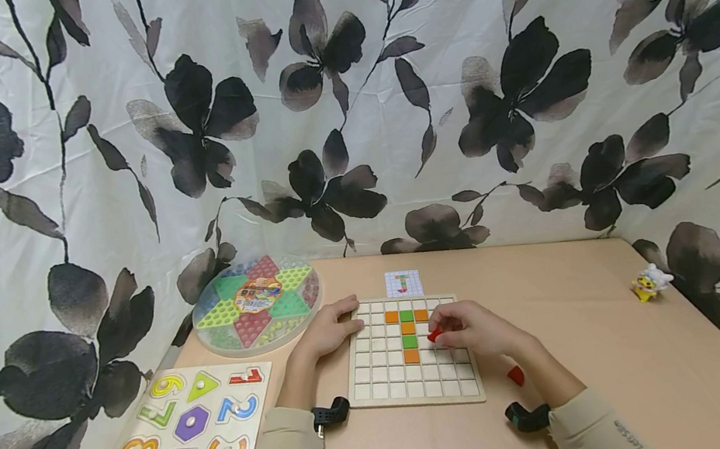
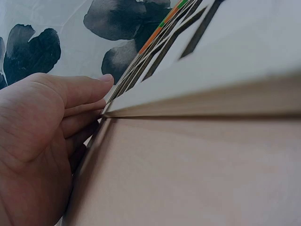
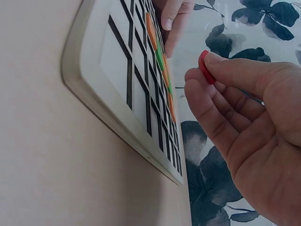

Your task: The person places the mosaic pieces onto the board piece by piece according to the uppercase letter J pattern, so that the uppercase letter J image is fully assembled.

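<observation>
A white grid board point(image 1: 386, 391) with a pale wooden rim lies on the table. Orange tiles point(image 1: 412, 357) and green tiles point(image 1: 410, 341) form a T-like pattern in its squares. My left hand point(image 1: 323, 334) rests against the board's left edge, fingers fairly straight and touching the rim. Above the board's right part, my right hand point(image 1: 473, 326) pinches a small flat red piece point(image 3: 205, 67) between thumb and fingertips. Another red piece point(image 1: 515, 376) lies on the table under the right forearm. Behind the board is a small card point(image 1: 403, 283) with a coloured grid pattern.
A round Chinese checkers board point(image 1: 258, 295) stands at the back left. Nearer on the left lies a puzzle board point(image 1: 175, 399) with colourful numbers and shapes. One small yellow-and-white figurine point(image 1: 651, 284) is at the far right. Floral cloth point(image 1: 416, 129) hangs behind the table.
</observation>
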Motion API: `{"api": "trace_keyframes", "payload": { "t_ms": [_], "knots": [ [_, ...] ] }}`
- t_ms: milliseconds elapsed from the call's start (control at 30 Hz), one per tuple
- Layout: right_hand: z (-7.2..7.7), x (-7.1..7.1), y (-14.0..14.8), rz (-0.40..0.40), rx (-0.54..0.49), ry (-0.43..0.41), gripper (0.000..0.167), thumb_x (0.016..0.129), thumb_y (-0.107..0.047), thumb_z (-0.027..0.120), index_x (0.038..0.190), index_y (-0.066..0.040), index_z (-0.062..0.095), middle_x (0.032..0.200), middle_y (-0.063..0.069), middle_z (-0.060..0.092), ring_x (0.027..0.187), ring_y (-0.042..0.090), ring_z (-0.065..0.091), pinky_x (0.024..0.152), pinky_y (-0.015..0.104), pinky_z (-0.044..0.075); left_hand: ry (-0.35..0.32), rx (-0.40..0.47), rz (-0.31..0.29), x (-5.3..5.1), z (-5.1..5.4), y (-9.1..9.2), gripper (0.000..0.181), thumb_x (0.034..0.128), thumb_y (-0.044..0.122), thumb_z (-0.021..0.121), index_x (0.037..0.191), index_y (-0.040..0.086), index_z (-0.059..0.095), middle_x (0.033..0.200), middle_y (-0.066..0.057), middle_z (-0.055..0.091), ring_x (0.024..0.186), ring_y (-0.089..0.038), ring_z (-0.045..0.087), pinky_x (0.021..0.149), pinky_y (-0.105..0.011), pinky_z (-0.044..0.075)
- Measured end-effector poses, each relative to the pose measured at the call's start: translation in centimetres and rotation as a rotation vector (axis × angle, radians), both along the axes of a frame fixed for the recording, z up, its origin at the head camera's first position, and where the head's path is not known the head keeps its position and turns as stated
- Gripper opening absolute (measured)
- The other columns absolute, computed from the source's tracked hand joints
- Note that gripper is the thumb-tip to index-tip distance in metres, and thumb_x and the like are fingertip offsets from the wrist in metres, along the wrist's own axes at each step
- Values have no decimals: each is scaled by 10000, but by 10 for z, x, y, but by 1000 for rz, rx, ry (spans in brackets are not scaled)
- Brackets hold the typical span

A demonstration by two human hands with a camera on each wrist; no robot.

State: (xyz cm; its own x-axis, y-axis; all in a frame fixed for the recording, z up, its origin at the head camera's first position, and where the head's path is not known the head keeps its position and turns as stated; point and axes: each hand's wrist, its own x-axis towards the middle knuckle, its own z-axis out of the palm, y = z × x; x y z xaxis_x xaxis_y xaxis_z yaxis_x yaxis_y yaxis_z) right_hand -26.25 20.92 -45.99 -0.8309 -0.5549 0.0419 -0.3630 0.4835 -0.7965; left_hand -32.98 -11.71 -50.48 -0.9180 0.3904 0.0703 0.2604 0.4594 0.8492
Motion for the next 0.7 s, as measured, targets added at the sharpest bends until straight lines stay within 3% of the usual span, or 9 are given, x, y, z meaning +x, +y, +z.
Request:
{"api": "trace_keyframes", "payload": {
  "t_ms": [400,567,700],
  "knots": [
    [-3,1,-8,-44,-4,79,134,919,-106,796,996,-183,718,930,-37,702,831,176,628,731,218,553,-1,-13,8,0,-1,0,539,992,164,702,1490,18,557,1654,-130,409,1572,-332,309,1320,-462,225],
    [-1,3,-11,-22,-1,87,129,923,-76,780,973,-187,738,922,-41,715,736,153,610,641,204,525,1,-15,9,0,-1,0,538,990,167,704,1487,18,561,1652,-126,413,1572,-331,308,1321,-464,221],
    [-2,3,-14,-2,-19,74,126,924,-57,771,967,-170,736,927,-24,731,727,182,646,653,205,551,-4,-14,12,-1,-1,0,536,988,169,706,1484,20,566,1651,-119,417,1573,-324,307,1322,-459,218]
  ]
}}
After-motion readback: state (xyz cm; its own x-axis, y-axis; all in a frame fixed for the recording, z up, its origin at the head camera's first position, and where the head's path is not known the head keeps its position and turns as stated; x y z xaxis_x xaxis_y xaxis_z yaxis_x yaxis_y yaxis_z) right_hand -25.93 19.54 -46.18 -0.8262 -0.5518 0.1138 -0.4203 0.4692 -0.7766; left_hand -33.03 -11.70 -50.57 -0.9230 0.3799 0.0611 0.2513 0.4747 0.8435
